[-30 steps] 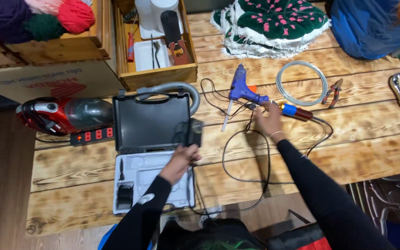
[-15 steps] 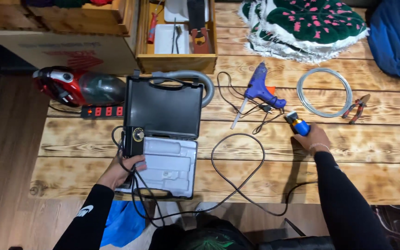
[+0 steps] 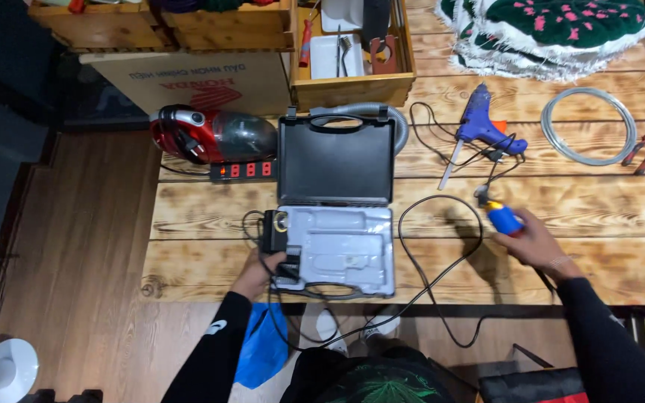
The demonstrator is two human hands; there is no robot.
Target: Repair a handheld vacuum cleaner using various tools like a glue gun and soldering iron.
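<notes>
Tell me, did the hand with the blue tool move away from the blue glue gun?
Yes. The right hand carried the blue-handled tool away from the glue gun, toward the table's near edge.

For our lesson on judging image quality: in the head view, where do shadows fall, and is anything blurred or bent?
Head view: the right hand casts a soft shadow leftward across the wooden table; the open black case is sharp; the room's far-left side lies dark; the plank lines look only slightly bowed.

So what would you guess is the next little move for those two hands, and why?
Probably the right hand brings the blue-handled tool toward the open case. The left hand holds the black unit at the case's edge, and the cord sprawls loose between them.
</notes>
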